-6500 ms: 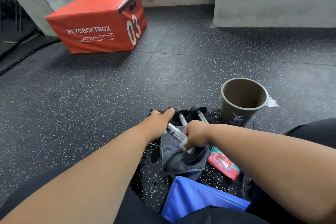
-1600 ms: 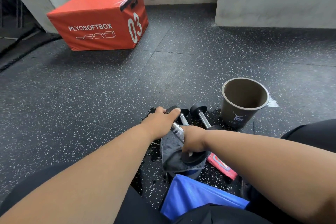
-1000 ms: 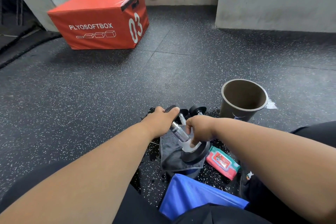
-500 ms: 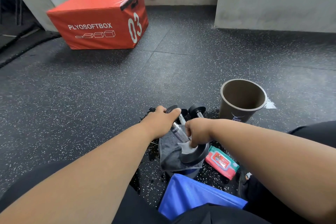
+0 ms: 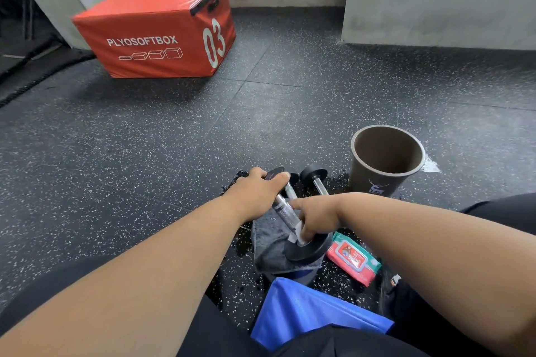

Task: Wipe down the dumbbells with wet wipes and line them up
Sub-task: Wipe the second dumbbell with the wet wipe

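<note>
While the black-ended, chrome-handled dumbbell [image 5: 290, 213], judged heavy and rigid, is gripped at its upper end by the left hand [image 5: 258, 194], a white wet wipe [image 5: 296, 236] is pinched against its knurled handle by the right hand [image 5: 314, 219].

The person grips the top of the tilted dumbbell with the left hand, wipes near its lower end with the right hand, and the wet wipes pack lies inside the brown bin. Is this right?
Not quite. In the head view the wet wipes pack lies on the floor, nearer than the brown bin, not inside it. The left hand, right hand and dumbbell are as stated.

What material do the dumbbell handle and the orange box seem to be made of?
Dumbbell handle: likely bare metal, since it looks silvery, shiny and finely ridged. Orange box: probably vinyl-covered foam; its skin is glossy, its edges soft, and it reads PLYOSOFTBOX.
</note>
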{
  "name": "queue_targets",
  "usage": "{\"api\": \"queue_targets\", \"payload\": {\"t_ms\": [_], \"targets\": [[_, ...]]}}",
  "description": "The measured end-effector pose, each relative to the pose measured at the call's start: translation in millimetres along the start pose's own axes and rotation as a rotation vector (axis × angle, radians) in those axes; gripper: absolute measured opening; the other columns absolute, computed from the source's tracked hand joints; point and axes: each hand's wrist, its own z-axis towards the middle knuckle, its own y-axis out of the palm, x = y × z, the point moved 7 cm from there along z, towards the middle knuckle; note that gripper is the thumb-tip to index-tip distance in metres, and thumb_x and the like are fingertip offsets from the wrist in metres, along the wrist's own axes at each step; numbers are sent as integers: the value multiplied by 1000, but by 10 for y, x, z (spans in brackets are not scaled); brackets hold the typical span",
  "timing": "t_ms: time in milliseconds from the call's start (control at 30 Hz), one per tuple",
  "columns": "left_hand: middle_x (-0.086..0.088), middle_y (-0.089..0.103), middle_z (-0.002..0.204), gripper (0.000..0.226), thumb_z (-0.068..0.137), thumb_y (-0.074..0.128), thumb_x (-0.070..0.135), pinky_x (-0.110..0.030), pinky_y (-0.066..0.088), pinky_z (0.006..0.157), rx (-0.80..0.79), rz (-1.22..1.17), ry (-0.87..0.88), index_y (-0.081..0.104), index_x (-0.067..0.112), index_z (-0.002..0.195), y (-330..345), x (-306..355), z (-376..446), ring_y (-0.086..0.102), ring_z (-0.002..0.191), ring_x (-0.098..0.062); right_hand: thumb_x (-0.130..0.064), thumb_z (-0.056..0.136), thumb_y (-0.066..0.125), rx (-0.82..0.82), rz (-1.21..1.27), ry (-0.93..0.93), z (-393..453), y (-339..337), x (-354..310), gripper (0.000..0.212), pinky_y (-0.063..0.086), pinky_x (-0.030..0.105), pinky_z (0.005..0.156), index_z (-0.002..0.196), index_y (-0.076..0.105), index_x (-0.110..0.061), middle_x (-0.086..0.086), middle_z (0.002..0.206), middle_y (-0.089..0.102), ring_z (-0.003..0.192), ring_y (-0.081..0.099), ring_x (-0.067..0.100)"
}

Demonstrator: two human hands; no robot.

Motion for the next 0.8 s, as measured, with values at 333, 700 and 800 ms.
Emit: {"api": "queue_targets", "payload": {"t_ms": [333,700,800], "targets": [[-10,58,144,86,94,39,85,-45,42,104,-6,-41,-22,42,25,155,-16,-50,45,54,129,-34,-29,72,94,127,176,-79,160,130,-101,66,52,31,93,127,58,-29,-8,110,73,101,70,15],[-9,55,144,86,93,39,87,-45,41,101,-7,-39,-36,40,29,157,-25,-48,38,53,128,-33,-19,78,88,89,-108,-59,194,54,-84,50,44,28,87,116,56,-25,-3,107,66,99,62,22],[-9,55,145,87,94,39,87,-45,40,99,-4,-40,-38,40,28,158,-25,-58,38,53,129,-32,-26,75,93,47,-164,-41,180,-36,-27,57,49,36,97,122,62,-28,-3,118,70,108,64,24]]}}
